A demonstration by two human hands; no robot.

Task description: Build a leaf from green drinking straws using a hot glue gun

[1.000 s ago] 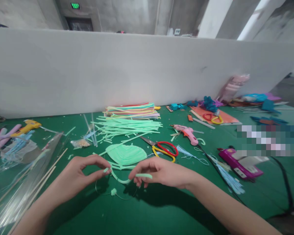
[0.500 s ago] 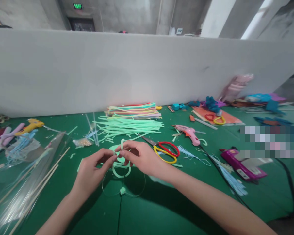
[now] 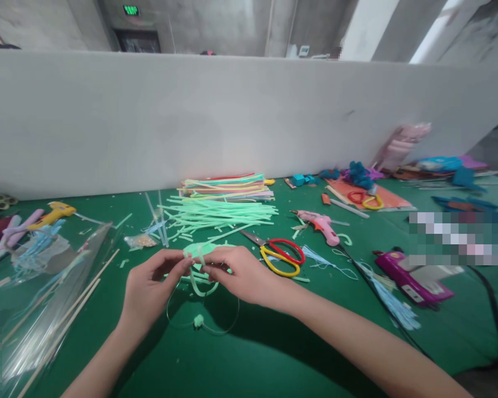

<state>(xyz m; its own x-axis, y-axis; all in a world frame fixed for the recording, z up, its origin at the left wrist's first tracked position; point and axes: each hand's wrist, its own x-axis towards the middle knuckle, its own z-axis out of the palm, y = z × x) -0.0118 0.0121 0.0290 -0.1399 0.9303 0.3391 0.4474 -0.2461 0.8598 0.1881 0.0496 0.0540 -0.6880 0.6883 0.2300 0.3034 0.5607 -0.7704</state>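
Between my two hands is a mint-green pipe cleaner (image 3: 203, 292), bent into a loop. My left hand (image 3: 153, 284) pinches it at the left with thumb and fingertips. My right hand (image 3: 236, 271) grips it from the other side, its fingers closed near a short bent end. Below the loop hangs a thin clear ring of cord (image 3: 222, 333) with a small green fuzzy knot (image 3: 198, 320) at its bottom. Just behind the fingers lies a flat light-green piece (image 3: 195, 250), partly hidden. Scissors (image 3: 282, 257) with red and yellow handles rest beyond my right hand.
Green pipe cleaners (image 3: 224, 213) lie in a pile ahead, coloured ones (image 3: 228, 188) behind. To the right are a pink glue gun (image 3: 323, 225), a purple glue gun (image 3: 410, 279) and blue tassels (image 3: 398, 309). Leftward are a yellow glue gun (image 3: 52, 214), wooden sticks (image 3: 62, 331) and plastic sheeting (image 3: 45, 331).
Both hands have shifted slightly left with the pipe cleaner. The loop has tilted and its upper bent end is lower. The hanging ring and knot have swung left.
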